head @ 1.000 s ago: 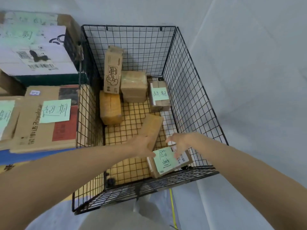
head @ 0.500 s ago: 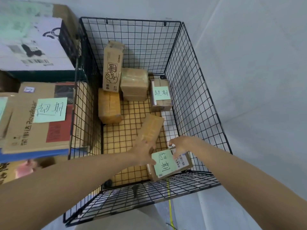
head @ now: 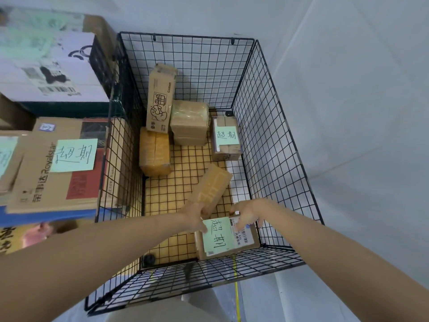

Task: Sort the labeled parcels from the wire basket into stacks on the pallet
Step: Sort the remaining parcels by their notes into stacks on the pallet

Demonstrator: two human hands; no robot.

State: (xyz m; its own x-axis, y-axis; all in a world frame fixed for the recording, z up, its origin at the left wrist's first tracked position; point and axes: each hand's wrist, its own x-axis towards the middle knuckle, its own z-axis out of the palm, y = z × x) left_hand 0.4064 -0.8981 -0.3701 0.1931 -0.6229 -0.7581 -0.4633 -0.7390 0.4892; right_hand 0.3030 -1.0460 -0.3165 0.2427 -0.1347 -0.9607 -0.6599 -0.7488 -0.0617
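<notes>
The black wire basket (head: 274, 145) holds several cardboard parcels. In its near right corner lies a flat parcel (head: 247, 239) with a green handwritten note and a white shipping label. My left hand (head: 197, 216) grips its far left corner, fingers over the note. My right hand (head: 246, 213) grips its far edge, fingers spread over the label. A tan parcel (head: 214, 183) lies slanted just beyond my hands. Further back are a second green-noted parcel (head: 226, 138), a taped box (head: 189, 122), an upright printed box (head: 160, 98) and a yellowish parcel (head: 154, 152).
Left of the basket, stacked boxes sit on the blue pallet (head: 46, 219): a Royalstar box (head: 34, 182) with a green note and a white box (head: 46, 73) behind it. Grey floor lies to the right of the basket.
Both hands have closed in on the near right parcel's far edge. The parcel has turned slightly and lies flatter in the corner.
</notes>
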